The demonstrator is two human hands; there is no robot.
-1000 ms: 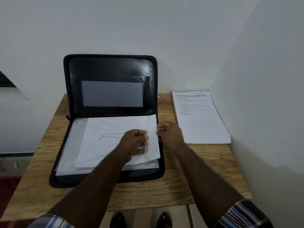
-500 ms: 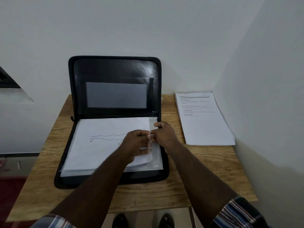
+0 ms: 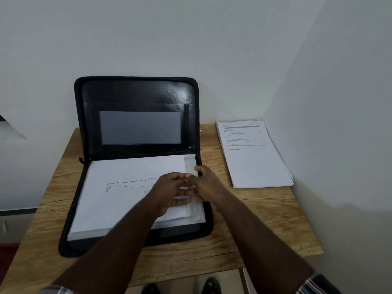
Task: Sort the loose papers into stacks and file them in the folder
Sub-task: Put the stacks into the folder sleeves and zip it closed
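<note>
A black zip folder (image 3: 135, 96) stands open on the wooden table (image 3: 250, 225), its lid leaning on the wall. In its lower half lies a white sheet with a line drawing (image 3: 127, 187) on a stack inside a clear plastic sleeve (image 3: 191, 164). My left hand (image 3: 171, 192) holds the sheet's right edge, fingers curled over it. My right hand (image 3: 204, 183) pinches the sleeve's open edge right beside it. The two hands touch at the fingertips. A second stack of printed papers (image 3: 254, 162) lies to the right of the folder.
The table sits in a corner, with white walls behind and on the right. The printed stack nearly touches the right wall. Bare wood shows in front of the folder. Shoes (image 3: 212, 286) are visible on the floor below the table's front edge.
The drawing sheet has slid left and squared up with the stack in the folder. My hands have come together at its right edge, and the sleeve's edge now shows past the sheet.
</note>
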